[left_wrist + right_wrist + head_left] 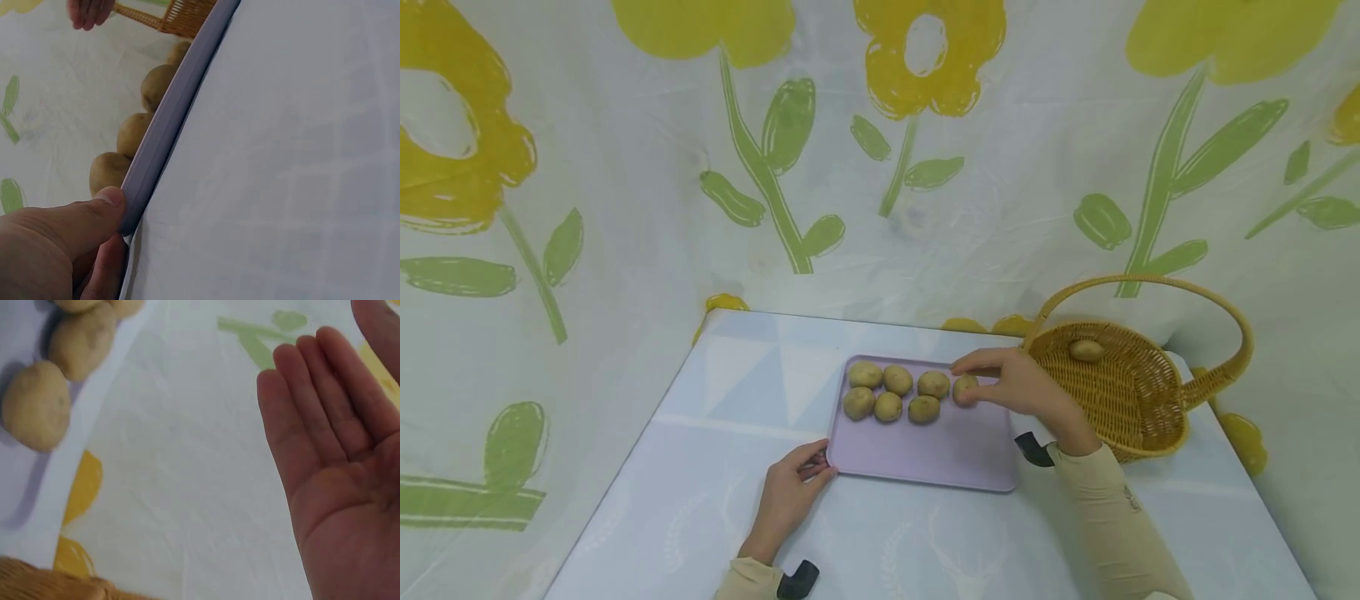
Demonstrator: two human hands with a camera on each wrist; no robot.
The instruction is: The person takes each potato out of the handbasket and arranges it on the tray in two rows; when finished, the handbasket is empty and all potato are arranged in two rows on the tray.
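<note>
Several potatoes (897, 380) lie in two rows toward the back of a shallow lilac tray (925, 458). At the tray's front left corner, my left hand (790, 492) pinches the rim; the thumb (106, 206) sits on top and the other fingers are partly hidden. My right hand (1018, 385) is over the tray's back right part, near the rightmost potato (965, 390). In the right wrist view the right hand (344, 450) has straight fingers, its palm bare, apart from the potatoes (37, 406).
To the right of the tray stands a wicker basket (1120, 400) with a tall arched handle (1150, 282). One potato (1086, 351) lies inside it. A flower-printed curtain (880, 250) hangs behind the table, whose pale patterned cover (715, 458) extends left and in front.
</note>
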